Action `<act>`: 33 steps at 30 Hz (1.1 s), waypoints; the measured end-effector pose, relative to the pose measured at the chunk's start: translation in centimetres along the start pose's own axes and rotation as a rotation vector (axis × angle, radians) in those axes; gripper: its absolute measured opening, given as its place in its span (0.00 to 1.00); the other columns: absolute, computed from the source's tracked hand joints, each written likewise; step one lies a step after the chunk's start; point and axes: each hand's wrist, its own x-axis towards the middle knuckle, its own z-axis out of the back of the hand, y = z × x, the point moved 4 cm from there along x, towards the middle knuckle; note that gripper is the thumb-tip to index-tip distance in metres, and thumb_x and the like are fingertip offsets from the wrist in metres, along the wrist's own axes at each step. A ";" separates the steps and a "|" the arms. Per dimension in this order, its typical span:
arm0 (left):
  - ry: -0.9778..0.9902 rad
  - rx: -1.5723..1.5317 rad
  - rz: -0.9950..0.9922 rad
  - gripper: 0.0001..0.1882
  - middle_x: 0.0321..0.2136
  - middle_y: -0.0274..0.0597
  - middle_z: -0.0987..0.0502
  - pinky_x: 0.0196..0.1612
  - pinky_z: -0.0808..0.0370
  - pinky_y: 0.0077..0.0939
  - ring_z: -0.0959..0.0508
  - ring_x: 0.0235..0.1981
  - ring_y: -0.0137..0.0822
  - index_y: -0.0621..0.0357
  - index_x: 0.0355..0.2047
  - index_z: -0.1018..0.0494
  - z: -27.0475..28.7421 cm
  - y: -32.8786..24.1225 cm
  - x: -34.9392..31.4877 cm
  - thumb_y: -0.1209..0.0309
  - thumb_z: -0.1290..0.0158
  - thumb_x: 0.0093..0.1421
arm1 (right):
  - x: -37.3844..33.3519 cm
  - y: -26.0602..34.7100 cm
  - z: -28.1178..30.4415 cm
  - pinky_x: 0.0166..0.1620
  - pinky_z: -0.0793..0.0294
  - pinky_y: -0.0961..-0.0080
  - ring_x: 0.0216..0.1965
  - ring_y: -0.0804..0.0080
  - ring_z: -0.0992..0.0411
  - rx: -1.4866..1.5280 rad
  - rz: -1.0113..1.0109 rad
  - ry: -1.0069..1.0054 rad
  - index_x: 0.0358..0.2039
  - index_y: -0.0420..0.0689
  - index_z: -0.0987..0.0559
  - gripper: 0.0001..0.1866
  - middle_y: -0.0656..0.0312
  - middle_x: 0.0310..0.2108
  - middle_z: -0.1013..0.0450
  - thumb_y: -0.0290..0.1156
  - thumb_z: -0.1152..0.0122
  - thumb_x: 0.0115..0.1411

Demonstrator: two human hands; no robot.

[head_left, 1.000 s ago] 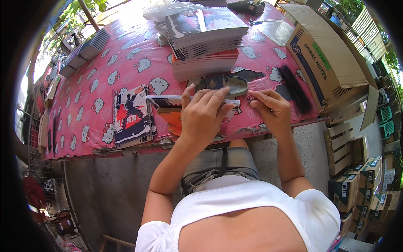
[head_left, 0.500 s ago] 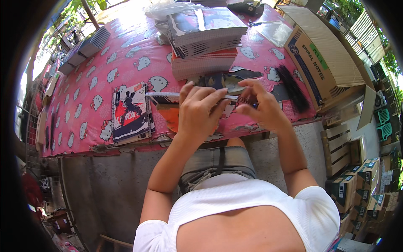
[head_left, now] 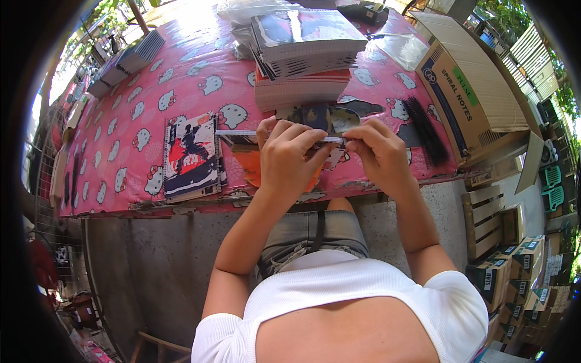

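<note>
A notebook (head_left: 237, 134) is held edge-up over the near side of the table, its pale bound edge running crosswise and an orange-patterned face below. My left hand (head_left: 285, 158) wraps over that edge, fingers closed on it. At the notebook's right end, my right hand (head_left: 381, 151) pinches with thumb and fingertips; whatever small part sits between them is too fine to make out. To the left lies a spiral notebook (head_left: 191, 158) with a red, black and white cover. A bundle of black spiral coils (head_left: 426, 132) rests right of my right hand.
A tall stack of notebooks (head_left: 305, 57) stands beyond my hands, with clear plastic (head_left: 239, 45) behind. An open cardboard box (head_left: 475, 100) occupies the table's right side. More notebooks (head_left: 130, 60) line the far left. The pink patterned tablecloth (head_left: 121, 175) has torn dark patches.
My right hand has moved in to the notebook's right end, and its spread fingers have closed into a pinch. My left hand keeps its hold. The view has shifted slightly.
</note>
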 end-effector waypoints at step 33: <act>-0.129 -0.041 -0.263 0.12 0.30 0.36 0.23 0.45 0.33 0.35 0.25 0.32 0.37 0.56 0.32 0.24 0.1 -0.7 0.0 0.72 0.38 0.44 | 1.1 1.1 0.5 0.28 0.30 0.74 0.25 0.66 0.28 0.158 -0.072 -0.050 0.32 0.38 0.23 0.09 0.58 0.26 0.29 0.22 0.35 0.49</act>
